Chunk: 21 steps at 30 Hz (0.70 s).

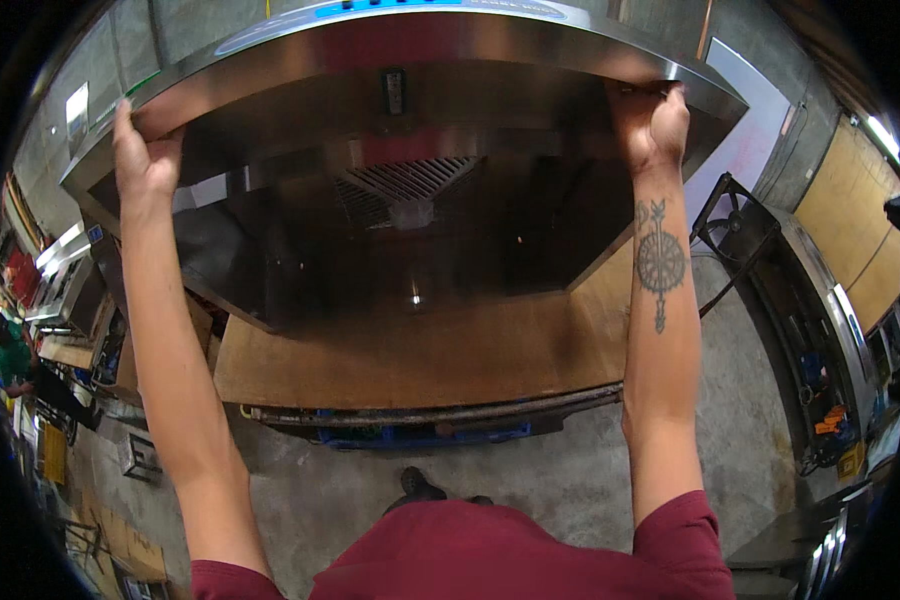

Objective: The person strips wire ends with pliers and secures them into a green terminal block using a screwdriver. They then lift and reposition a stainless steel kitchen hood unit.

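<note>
A large stainless steel range hood (350, 255) is tilted up over a wooden-topped workbench (420, 360), its hollow underside facing me. Inside it a slatted vent grille (405, 190) shows near the middle. My left hand (148, 160) grips the hood's front rim close to its left corner, the thumb on the outside. Close to the right corner, my right hand (653, 125) is closed on the same rim, its fingertips partly hidden by the edge. Both arms are stretched out. The hood's lower back edge appears to rest on the bench top.
At the right stand a black fan (735, 225) and a long bench holding orange tools (830, 420). A person in green (30, 365) is at the far left, near metal units (65, 290). A small metal frame (142, 457) sits on the concrete floor (350, 510).
</note>
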Motion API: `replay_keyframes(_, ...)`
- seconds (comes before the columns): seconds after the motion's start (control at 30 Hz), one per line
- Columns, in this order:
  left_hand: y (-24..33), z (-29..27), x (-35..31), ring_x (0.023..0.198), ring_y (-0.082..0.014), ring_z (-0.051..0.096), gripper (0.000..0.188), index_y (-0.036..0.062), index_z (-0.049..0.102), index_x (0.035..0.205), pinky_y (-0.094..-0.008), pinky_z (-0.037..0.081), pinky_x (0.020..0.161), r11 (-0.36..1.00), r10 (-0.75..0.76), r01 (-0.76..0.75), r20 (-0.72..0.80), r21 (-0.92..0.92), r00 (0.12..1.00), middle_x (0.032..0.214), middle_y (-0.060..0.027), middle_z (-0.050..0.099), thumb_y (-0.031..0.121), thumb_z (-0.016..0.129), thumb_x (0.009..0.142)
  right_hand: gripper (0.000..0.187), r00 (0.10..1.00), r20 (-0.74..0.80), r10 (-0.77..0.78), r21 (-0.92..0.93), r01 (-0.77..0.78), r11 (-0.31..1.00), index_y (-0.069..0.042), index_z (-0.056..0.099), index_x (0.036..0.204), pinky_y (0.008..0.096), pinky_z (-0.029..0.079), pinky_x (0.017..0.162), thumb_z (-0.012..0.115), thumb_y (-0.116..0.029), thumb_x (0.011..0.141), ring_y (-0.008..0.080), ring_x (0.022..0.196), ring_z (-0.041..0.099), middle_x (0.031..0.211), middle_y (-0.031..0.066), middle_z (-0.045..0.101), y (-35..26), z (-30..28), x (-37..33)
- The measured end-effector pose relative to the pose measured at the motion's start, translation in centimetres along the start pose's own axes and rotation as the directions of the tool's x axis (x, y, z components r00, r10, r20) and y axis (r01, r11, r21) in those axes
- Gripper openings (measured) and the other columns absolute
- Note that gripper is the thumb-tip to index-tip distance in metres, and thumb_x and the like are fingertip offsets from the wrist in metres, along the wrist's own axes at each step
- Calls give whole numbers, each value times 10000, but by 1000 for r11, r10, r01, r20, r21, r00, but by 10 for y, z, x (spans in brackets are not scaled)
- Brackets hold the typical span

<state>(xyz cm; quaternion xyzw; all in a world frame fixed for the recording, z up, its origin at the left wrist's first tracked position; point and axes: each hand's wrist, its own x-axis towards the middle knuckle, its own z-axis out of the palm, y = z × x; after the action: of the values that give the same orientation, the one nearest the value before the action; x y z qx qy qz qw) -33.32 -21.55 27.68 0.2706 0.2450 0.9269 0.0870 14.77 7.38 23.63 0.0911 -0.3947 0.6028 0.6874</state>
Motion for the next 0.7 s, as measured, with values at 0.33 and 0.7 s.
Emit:
replay_keyframes(0.33, -67, 18, 88, 1184, -287, 663, 433, 51, 586, 1348, -489, 556, 1066, 995, -68, 73, 68, -62, 995, 1297, -112, 671, 403, 660, 1107, 423, 997, -50, 56, 80, -52, 995, -64, 591, 1356, 625, 433, 1223, 360, -384, 1204, 379, 1315, 598, 1377, 169, 647, 73, -19, 96)
replay_keyframes(0.7, -117, 28, 134, 1195, -297, 638, 581, -40, 538, 1375, -493, 551, 1112, 994, -108, 110, 98, -18, 989, 1318, -151, 620, 458, 644, 1096, 392, 997, -72, 33, -25, -35, 999, -30, 588, 1369, 581, 439, 1238, 401, -329, 1198, 348, 1332, 597, 1435, 152, 622, 126, -32, 147)
